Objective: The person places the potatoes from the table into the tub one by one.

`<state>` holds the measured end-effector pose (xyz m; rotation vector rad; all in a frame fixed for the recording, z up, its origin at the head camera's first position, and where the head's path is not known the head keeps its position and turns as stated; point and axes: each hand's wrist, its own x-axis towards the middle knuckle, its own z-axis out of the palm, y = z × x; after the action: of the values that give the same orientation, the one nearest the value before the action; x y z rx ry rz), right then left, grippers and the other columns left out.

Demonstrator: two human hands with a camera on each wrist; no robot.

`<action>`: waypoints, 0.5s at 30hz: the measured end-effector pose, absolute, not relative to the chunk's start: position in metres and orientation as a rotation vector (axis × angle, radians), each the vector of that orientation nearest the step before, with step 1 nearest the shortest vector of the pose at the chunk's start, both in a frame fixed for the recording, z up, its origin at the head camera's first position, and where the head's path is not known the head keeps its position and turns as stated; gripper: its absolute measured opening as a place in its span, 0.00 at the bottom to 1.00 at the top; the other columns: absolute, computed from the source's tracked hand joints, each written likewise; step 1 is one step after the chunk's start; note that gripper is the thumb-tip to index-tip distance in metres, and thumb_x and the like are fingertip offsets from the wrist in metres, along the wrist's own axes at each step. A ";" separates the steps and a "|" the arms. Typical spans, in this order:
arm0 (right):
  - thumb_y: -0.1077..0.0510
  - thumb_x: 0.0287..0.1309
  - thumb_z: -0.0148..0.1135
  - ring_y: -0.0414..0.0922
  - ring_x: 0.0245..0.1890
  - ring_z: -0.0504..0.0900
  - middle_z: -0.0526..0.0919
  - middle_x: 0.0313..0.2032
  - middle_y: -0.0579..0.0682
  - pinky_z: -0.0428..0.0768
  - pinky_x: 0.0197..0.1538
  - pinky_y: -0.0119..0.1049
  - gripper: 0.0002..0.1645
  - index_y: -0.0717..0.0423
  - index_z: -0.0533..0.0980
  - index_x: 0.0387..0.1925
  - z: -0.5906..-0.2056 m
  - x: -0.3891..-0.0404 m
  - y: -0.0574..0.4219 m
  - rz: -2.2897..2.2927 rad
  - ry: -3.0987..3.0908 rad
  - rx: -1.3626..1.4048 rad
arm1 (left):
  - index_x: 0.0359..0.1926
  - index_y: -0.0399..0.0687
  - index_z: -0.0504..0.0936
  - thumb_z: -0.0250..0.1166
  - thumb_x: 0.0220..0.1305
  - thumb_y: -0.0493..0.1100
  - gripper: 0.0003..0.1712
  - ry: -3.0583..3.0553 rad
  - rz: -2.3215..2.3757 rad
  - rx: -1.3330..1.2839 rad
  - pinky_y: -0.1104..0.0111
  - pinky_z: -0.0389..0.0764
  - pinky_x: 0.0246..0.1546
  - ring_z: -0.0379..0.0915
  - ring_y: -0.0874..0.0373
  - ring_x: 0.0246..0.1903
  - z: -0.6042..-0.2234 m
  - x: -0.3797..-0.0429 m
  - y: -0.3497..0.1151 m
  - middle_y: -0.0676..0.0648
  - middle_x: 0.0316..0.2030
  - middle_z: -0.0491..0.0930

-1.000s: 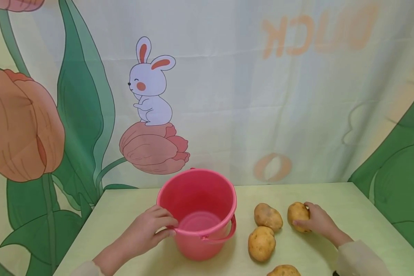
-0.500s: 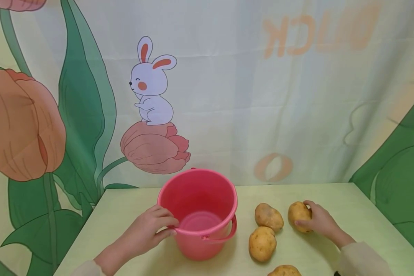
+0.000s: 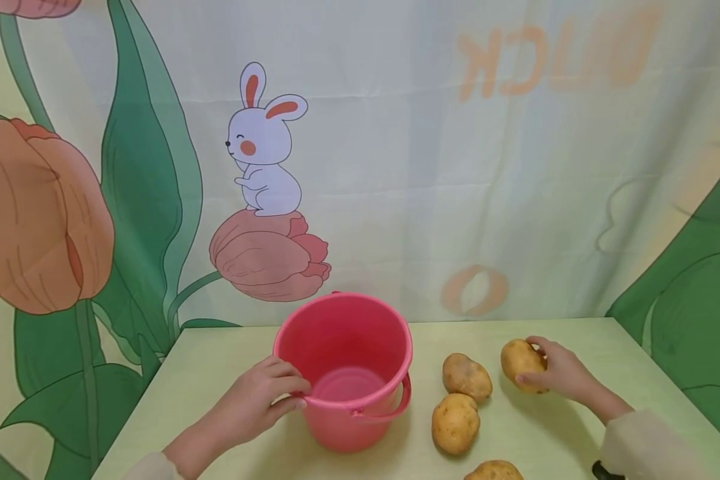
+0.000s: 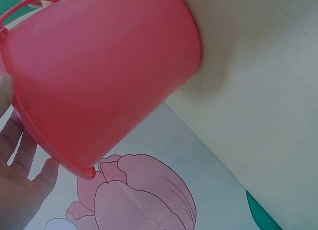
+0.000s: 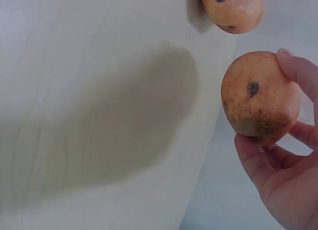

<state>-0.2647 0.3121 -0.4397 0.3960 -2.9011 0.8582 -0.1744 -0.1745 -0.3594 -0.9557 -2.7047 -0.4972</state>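
My right hand [image 3: 561, 372] grips a potato [image 3: 521, 365] between thumb and fingers. In the right wrist view this potato [image 5: 261, 98] shows a dark spot and brown patches, and its shadow lies apart from it on the table. A pink bucket [image 3: 351, 427] stands upright at the middle of the table, its handle [image 3: 396, 408] hanging down on the right side. My left hand [image 3: 257, 400] pinches the bucket's near left rim, thumb outside and fingers over the edge. Inside the bucket, only the bare bottom shows.
Between the bucket and my right hand lie two potatoes, the farther one [image 3: 467, 378] touching the nearer one [image 3: 455, 425]. Another potato [image 3: 495, 471] is cut off by the bottom of the head view. Behind the pale table [image 3: 228, 353] hangs a printed curtain [image 3: 384, 167].
My right hand has raised its potato off the table and shifted slightly right. The left hand, the bucket and the other potatoes have stayed in place.
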 end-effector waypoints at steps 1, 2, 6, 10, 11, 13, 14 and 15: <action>0.49 0.37 0.70 0.51 0.35 0.75 0.75 0.40 0.64 0.76 0.32 0.40 0.44 0.72 0.63 0.52 -0.437 -0.264 0.311 0.870 -2.901 0.404 | 0.35 0.59 0.81 0.68 0.47 0.45 0.11 -2.704 -0.496 -0.954 0.74 0.77 0.36 0.67 0.66 0.39 -0.360 -0.174 -0.175 0.61 0.33 0.76; 0.49 0.37 0.70 0.51 0.35 0.75 0.75 0.40 0.64 0.76 0.31 0.38 0.45 0.71 0.63 0.52 -0.434 -0.263 0.310 0.875 -2.903 0.410 | 0.35 0.58 0.81 0.68 0.46 0.45 0.11 -2.695 -0.490 -0.961 0.74 0.77 0.36 0.67 0.66 0.39 -0.361 -0.174 -0.175 0.61 0.33 0.76; 0.48 0.39 0.70 0.49 0.35 0.75 0.75 0.41 0.64 0.75 0.30 0.34 0.45 0.71 0.62 0.54 -0.423 -0.259 0.306 0.895 -2.916 0.446 | 0.35 0.58 0.81 0.68 0.46 0.44 0.12 -2.669 -0.483 -0.978 0.74 0.77 0.35 0.67 0.65 0.38 -0.363 -0.172 -0.177 0.60 0.33 0.76; 0.48 0.40 0.69 0.47 0.34 0.74 0.74 0.42 0.63 0.74 0.30 0.32 0.45 0.70 0.61 0.54 -0.408 -0.254 0.301 0.930 -2.922 0.485 | 0.35 0.57 0.82 0.68 0.46 0.44 0.11 -2.656 -0.476 -0.985 0.74 0.77 0.35 0.68 0.65 0.38 -0.365 -0.170 -0.177 0.60 0.33 0.76; 0.49 0.41 0.69 0.46 0.34 0.74 0.74 0.42 0.63 0.74 0.29 0.32 0.45 0.70 0.61 0.54 -0.405 -0.253 0.300 0.935 -2.918 0.495 | 0.35 0.57 0.82 0.68 0.47 0.44 0.11 -2.648 -0.472 -0.992 0.74 0.77 0.35 0.68 0.64 0.38 -0.365 -0.170 -0.177 0.59 0.33 0.77; 0.49 0.41 0.69 0.45 0.33 0.73 0.74 0.42 0.63 0.74 0.29 0.32 0.44 0.70 0.61 0.55 -0.397 -0.250 0.297 0.941 -2.909 0.517 | 0.35 0.56 0.82 0.67 0.47 0.44 0.10 -2.638 -0.464 -1.000 0.74 0.77 0.35 0.68 0.64 0.38 -0.366 -0.169 -0.177 0.59 0.33 0.77; 0.49 0.41 0.69 0.45 0.32 0.73 0.74 0.42 0.63 0.74 0.29 0.31 0.44 0.70 0.61 0.55 -0.394 -0.249 0.296 0.943 -2.902 0.533 | 0.35 0.56 0.82 0.67 0.47 0.44 0.10 -2.630 -0.460 -1.005 0.74 0.77 0.35 0.68 0.64 0.38 -0.367 -0.169 -0.177 0.59 0.32 0.77; 0.50 0.41 0.69 0.45 0.32 0.73 0.74 0.42 0.63 0.74 0.28 0.31 0.44 0.70 0.61 0.55 -0.390 -0.248 0.294 0.946 -2.895 0.549 | 0.35 0.56 0.82 0.67 0.47 0.44 0.10 -2.625 -0.457 -1.008 0.73 0.77 0.35 0.68 0.64 0.37 -0.368 -0.168 -0.177 0.59 0.32 0.77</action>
<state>-0.2477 0.2942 -0.3901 0.5490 -2.8949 0.9458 -0.1682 -0.1767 -0.3675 -1.0084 -2.6254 -0.4568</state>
